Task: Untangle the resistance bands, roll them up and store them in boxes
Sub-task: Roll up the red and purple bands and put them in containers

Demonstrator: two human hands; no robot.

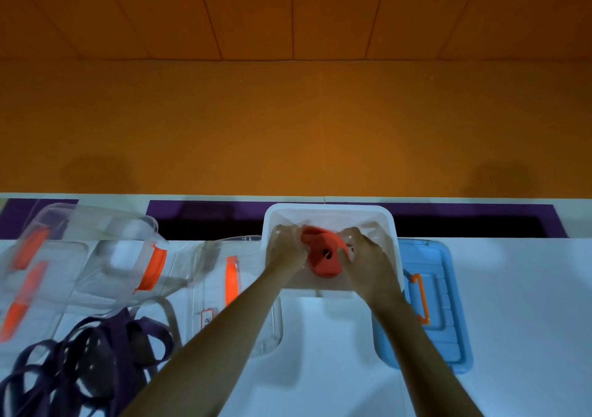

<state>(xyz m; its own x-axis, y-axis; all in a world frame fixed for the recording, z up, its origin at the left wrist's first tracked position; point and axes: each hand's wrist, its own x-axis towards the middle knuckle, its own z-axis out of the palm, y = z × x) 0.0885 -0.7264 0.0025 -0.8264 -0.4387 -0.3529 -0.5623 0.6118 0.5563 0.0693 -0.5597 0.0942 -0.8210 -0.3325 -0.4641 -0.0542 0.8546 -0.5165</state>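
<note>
Wall panels (288,112) in orange fill the upper half, and below them the white desk (512,288) runs the full width. At the left stand several clear boxes (96,256) with orange latches, blurred. A blue lid (448,320) with an orange handle lies at the right, just beside the white box (330,210) at the centre. A heap of purple bands (80,362) sits at the near left, looped over itself and not yet sorted.

Inside the white box is the red band (323,256), already rolled into a fat coil. The left hand (286,250) and the right hand (368,256) hold it from either side, fingers curled round its edges — both reach over the near wall of the box.

The step in hand looks like seating this coil on the box floor. To do it well, the hands should keep squeezing the coil until it rests flat, since a rolled band wants to spring open. Letting go one side at a time — with the loose end tucked against a wall — should help it stay wound. The blue lid is probably meant to close the box afterwards.
</note>
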